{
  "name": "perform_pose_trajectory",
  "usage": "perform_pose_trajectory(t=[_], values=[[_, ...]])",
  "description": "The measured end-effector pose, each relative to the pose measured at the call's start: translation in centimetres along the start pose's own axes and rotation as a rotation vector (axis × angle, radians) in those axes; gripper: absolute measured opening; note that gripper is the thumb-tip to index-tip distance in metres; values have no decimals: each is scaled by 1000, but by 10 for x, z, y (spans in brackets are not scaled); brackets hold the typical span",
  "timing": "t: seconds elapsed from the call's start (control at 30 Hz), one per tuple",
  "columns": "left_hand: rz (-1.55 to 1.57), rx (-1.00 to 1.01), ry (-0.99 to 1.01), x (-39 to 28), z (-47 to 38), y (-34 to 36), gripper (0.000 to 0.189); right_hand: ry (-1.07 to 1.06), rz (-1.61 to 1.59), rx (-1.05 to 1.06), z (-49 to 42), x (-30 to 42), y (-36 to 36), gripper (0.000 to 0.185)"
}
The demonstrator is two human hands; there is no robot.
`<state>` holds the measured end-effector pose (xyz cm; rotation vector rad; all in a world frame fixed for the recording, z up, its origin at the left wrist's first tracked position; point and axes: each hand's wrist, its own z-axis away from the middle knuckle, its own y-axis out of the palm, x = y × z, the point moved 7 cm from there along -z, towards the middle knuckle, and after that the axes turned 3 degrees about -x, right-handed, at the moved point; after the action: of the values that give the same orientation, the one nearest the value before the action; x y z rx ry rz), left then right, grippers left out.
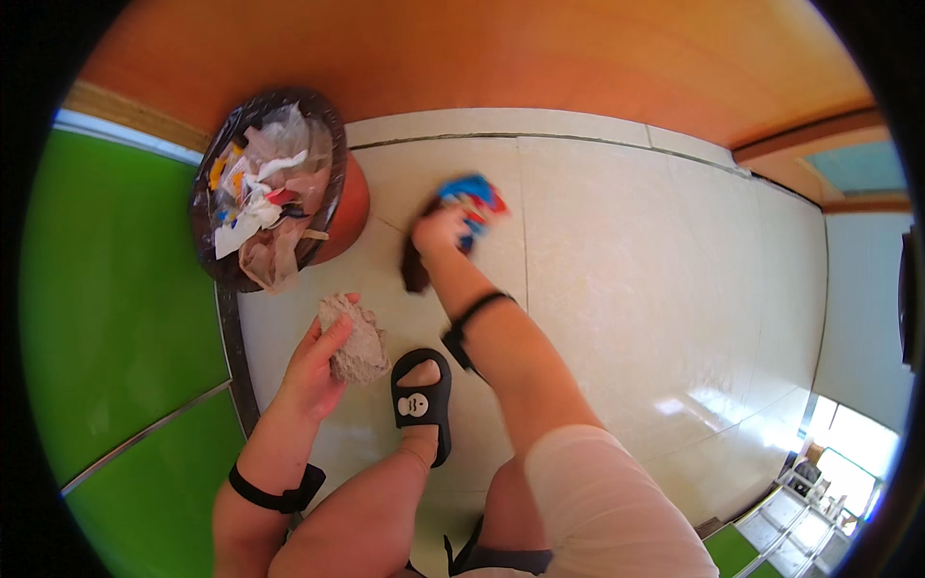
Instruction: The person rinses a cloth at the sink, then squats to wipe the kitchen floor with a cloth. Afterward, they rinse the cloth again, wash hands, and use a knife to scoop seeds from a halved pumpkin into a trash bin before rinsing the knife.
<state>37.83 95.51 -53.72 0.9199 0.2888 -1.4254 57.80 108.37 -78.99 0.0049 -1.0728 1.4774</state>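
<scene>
My left hand (314, 361) grips a rough, crumbly-looking grey-brown lump (359, 343), its thumb across the near face; whether it is a wadded cloth or something harder I cannot tell. Over the floor tiles, my right hand (439, 230) is closed around a motion-blurred bundle (470, 188) coloured blue, red and white. A dark brown part (414, 269) shows on the near side of that hand; the blur hides whether it belongs to the same bundle. To the left of my right hand stands a red waste bin (354, 213) with a dark plastic liner (336, 137).
Plastic bags and paper scraps (267, 195) fill the bin to its rim. Glossy green cabinet fronts (115, 274) line the left side, and an orange-brown panel (491, 65) the far side. My foot in a black slide sandal (423, 404) rests on pale floor tiles (650, 289). A metal rack (788, 520) stands lower right.
</scene>
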Motion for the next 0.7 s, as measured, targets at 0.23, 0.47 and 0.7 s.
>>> perform_pose_trajectory(t=[0.23, 0.47, 0.7], values=[[-49, 64, 37, 3, 7, 30, 45, -399, -1629, 417, 61, -26, -187, 63], [-90, 100, 52, 11, -3, 40, 46, -128, -1507, -154, 163, -441, -346, 59], [-87, 78, -18, 1, -18, 38, 44, 708, 407, -789, 127, -515, -354, 67]])
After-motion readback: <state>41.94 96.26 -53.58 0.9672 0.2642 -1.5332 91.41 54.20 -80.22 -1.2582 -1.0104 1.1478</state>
